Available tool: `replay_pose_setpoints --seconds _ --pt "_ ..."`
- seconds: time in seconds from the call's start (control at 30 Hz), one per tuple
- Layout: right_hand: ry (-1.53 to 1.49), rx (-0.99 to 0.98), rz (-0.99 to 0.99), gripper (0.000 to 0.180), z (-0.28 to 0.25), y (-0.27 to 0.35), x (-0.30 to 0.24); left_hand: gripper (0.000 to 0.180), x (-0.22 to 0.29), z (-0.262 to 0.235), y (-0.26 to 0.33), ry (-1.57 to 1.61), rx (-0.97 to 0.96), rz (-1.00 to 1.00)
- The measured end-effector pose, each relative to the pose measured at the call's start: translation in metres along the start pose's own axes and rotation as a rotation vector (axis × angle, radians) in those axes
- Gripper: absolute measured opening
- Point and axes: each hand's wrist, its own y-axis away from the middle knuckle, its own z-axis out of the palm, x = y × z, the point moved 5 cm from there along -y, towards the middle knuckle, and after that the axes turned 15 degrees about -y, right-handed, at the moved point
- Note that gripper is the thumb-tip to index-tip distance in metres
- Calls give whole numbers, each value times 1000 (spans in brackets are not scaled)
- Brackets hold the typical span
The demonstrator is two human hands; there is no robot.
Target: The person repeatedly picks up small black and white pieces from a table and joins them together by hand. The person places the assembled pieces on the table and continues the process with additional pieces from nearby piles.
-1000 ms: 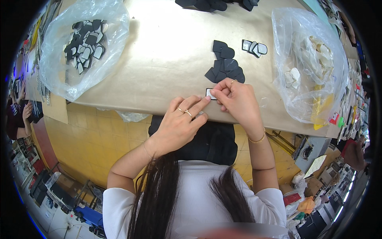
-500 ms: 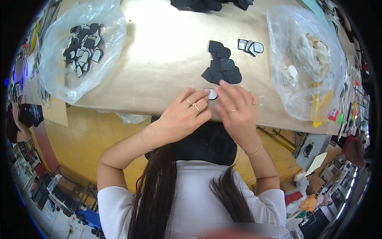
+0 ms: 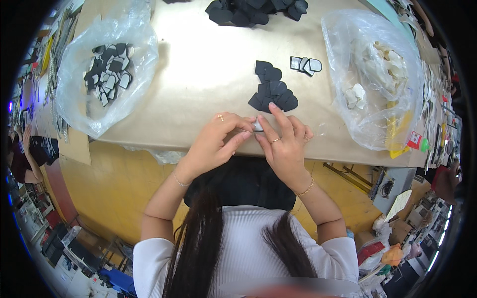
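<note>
A small black piece with a white face [image 3: 258, 126] lies at the table's near edge, partly hidden by fingers. From its left side, the bent thumb and fingertips of my left hand [image 3: 218, 141] close on it. My right hand [image 3: 287, 141] has thumb and index finger at its right side, with the other fingers stretched forward. Just beyond my fingertips is a loose group of black round-ended pieces [image 3: 273, 94]. To the right of that group, several white-faced pieces with black borders [image 3: 305, 65] overlap in a short row.
A clear plastic bag [image 3: 144, 89] at the left holds many black and white pieces. Another clear bag [image 3: 343, 64] at the right contains off-white scraps. A heap of black pieces [image 3: 248, 12] lies at the far side. A green-capped bottle [image 3: 420, 143] is by the right edge.
My left hand's fingers have curled in more around the small piece. My right thumb and index finger have come down closer to it. The view has shifted slightly.
</note>
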Motion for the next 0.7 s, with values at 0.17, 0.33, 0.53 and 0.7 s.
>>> replay_pose_setpoints --seconds 0.17,0.33,0.53,0.7 --pt "-277 -21 88 26 -5 -6 4 14 -15 2 6 670 326 -373" --pt "-599 12 289 18 -22 -33 20 29 -3 2 -3 804 285 -329" --pt "-376 304 105 21 -70 -71 27 42 8 3 -6 816 230 -429" --pt "-759 -13 212 22 -43 -54 14 44 11 8 -4 885 189 -449"
